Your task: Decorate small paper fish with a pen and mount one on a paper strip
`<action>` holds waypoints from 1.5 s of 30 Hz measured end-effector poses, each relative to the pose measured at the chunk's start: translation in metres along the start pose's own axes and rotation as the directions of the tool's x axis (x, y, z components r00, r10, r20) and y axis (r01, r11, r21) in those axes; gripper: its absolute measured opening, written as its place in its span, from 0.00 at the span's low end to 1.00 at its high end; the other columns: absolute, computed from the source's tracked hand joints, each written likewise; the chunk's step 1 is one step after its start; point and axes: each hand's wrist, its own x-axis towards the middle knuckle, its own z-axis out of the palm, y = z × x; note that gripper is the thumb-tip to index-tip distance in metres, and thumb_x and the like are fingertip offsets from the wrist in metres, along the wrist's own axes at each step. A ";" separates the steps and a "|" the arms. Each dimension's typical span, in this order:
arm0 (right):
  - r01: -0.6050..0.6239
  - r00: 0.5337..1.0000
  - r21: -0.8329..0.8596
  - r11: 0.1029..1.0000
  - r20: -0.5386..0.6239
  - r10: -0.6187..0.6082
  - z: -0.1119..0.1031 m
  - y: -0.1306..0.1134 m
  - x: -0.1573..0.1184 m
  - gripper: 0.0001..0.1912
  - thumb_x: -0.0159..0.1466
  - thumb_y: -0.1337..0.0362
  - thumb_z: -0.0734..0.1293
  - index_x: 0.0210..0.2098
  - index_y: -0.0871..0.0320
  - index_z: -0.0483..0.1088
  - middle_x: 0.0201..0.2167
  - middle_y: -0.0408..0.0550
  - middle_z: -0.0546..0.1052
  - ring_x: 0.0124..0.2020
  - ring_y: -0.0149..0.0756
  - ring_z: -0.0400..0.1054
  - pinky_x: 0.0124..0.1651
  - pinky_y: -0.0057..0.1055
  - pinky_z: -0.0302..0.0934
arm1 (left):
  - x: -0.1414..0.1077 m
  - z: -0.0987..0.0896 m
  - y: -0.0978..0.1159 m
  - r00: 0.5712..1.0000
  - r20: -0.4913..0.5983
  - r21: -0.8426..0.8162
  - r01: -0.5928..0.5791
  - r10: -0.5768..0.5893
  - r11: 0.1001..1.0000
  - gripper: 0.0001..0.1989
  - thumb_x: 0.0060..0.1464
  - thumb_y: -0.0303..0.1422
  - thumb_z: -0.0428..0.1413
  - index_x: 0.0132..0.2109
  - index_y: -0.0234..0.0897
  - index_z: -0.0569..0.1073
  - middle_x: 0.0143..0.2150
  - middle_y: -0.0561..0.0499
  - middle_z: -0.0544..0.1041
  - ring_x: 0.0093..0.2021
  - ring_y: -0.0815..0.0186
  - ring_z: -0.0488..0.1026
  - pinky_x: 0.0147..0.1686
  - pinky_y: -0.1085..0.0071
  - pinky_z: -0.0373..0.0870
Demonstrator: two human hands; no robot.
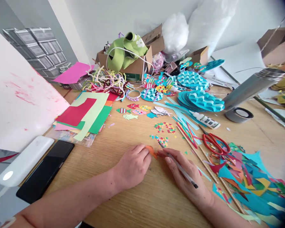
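Observation:
My left hand (135, 163) is closed on a small orange paper fish (151, 150) just above the wooden table. My right hand (184, 169) grips a slim pen (181, 167), its tip pointing away from me, and its fingertips are close to the fish's tail; whether they touch it I cannot tell. Beyond the hands lie small paper dots (161, 141) and tiny coloured paper bits (165, 127). Several decorated paper fish (139, 111) lie farther back, some striped, some dotted.
At right are red-handled scissors (215, 144), wooden sticks (209, 164), a glue bottle (205, 120), paper scraps (258, 186) and a leaning steel flask (249, 88). Blue wavy discs (204, 101) are stacked behind. Coloured paper sheets (99, 118), a phone (46, 171) and a power bank (26, 158) lie left.

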 end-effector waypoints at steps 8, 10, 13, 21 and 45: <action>-0.051 0.998 0.118 0.992 0.053 0.045 -0.002 -0.001 -0.004 0.10 0.70 0.62 0.59 0.50 0.51 0.65 0.44 0.50 0.81 0.42 0.37 0.78 0.44 0.31 0.72 | 0.003 -0.004 0.002 0.995 0.029 -0.094 0.100 -0.098 0.991 0.18 0.65 0.34 0.46 0.58 0.32 0.66 0.52 0.41 0.72 0.54 0.57 0.67 0.54 0.58 0.67; -0.096 0.995 0.156 0.983 0.002 0.097 -0.003 0.001 -0.007 0.10 0.70 0.61 0.60 0.50 0.51 0.65 0.42 0.50 0.82 0.41 0.37 0.78 0.42 0.31 0.72 | 0.003 -0.004 0.001 0.995 0.033 -0.122 0.101 -0.098 0.987 0.18 0.66 0.36 0.46 0.57 0.34 0.68 0.53 0.42 0.71 0.57 0.57 0.66 0.56 0.57 0.66; -0.123 0.986 0.179 0.976 -0.093 0.141 -0.004 0.003 -0.008 0.10 0.69 0.60 0.62 0.49 0.52 0.66 0.38 0.49 0.82 0.40 0.38 0.78 0.40 0.31 0.71 | 0.001 -0.005 -0.001 0.995 0.027 -0.160 0.102 -0.099 0.982 0.17 0.65 0.38 0.46 0.56 0.37 0.70 0.55 0.42 0.69 0.61 0.55 0.62 0.60 0.56 0.63; -0.117 0.977 0.267 0.957 -0.141 0.159 -0.005 0.002 -0.007 0.09 0.68 0.59 0.62 0.47 0.53 0.68 0.38 0.50 0.82 0.38 0.41 0.77 0.41 0.34 0.70 | 0.002 -0.005 -0.006 0.997 0.072 -0.291 0.006 0.015 0.957 0.25 0.63 0.42 0.50 0.62 0.36 0.62 0.59 0.41 0.67 0.67 0.51 0.54 0.64 0.51 0.56; -0.363 0.932 0.471 0.804 0.178 0.316 0.000 0.002 0.001 0.11 0.66 0.55 0.65 0.33 0.56 0.66 0.20 0.41 0.72 0.20 0.30 0.67 0.23 0.25 0.60 | 0.008 0.015 -0.028 0.961 -0.130 -0.660 0.098 -0.242 0.744 0.20 0.57 0.16 0.48 0.54 0.36 0.69 0.53 0.47 0.76 0.62 0.64 0.65 0.61 0.63 0.63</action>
